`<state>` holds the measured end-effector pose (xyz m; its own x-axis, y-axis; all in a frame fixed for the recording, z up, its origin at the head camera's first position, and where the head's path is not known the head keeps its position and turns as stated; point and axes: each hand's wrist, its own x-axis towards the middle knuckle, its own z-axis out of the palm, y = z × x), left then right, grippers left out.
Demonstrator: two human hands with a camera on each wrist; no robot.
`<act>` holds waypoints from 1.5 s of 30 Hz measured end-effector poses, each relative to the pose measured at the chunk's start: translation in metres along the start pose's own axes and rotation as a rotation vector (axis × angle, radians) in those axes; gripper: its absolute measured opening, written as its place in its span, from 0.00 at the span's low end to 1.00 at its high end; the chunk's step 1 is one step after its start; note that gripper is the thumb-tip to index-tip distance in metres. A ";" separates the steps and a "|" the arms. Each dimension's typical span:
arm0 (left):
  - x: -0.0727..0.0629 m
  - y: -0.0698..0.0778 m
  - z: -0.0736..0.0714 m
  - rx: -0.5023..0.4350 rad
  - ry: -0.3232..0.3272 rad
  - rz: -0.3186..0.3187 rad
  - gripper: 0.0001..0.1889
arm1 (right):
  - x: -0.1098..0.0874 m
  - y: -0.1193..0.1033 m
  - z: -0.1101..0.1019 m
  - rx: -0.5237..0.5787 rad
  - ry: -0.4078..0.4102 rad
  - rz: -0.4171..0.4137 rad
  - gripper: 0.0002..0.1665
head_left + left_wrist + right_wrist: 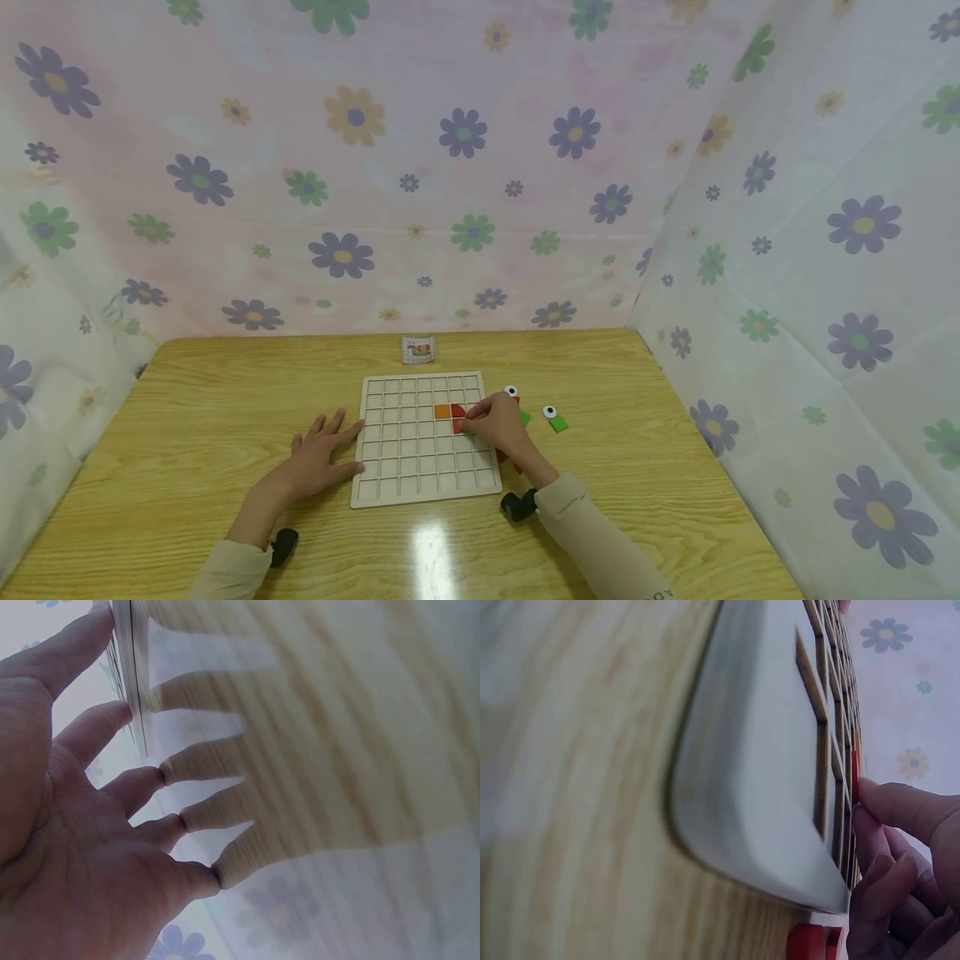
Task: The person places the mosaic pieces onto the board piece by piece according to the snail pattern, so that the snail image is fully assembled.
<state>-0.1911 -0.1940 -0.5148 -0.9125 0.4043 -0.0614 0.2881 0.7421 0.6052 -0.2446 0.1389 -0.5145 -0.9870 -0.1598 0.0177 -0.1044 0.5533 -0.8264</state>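
Observation:
A pale wooden grid board [416, 467] lies on the table. My left hand [318, 454] rests beside its left edge, fingers spread, thumb and a fingertip touching the rim; the left wrist view shows this hand [90, 817] flat and holding nothing. Over the board's right side, my right hand [501, 425] pinches a red tile [457, 426] at a grid cell. From the right wrist, thumb and finger of that hand [907, 855] meet at the red tile [855, 776]. Just above sits another red tile with a rounded corner [457, 410], next to an orange square [442, 411].
Right of the board lie a green square [558, 424], a round eye piece [550, 412], a second eye piece [511, 391] and another green piece [525, 417]. Red pieces [806, 943] are partly hidden by my right hand. A small picture card [418, 349] lies behind the board.

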 end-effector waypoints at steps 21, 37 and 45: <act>0.001 0.000 0.001 -0.011 -0.012 -0.012 0.39 | 0.000 0.006 0.002 0.006 0.007 -0.006 0.07; 0.001 0.000 0.002 -0.018 -0.003 -0.006 0.39 | -0.008 0.014 -0.017 0.069 0.018 0.035 0.06; 0.001 -0.001 0.002 -0.025 -0.006 -0.011 0.39 | -0.017 0.028 -0.042 0.078 0.062 0.036 0.05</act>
<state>-0.1913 -0.1934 -0.5164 -0.9138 0.3995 -0.0727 0.2709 0.7331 0.6238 -0.2358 0.1915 -0.5137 -0.9959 -0.0885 0.0201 -0.0613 0.4924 -0.8682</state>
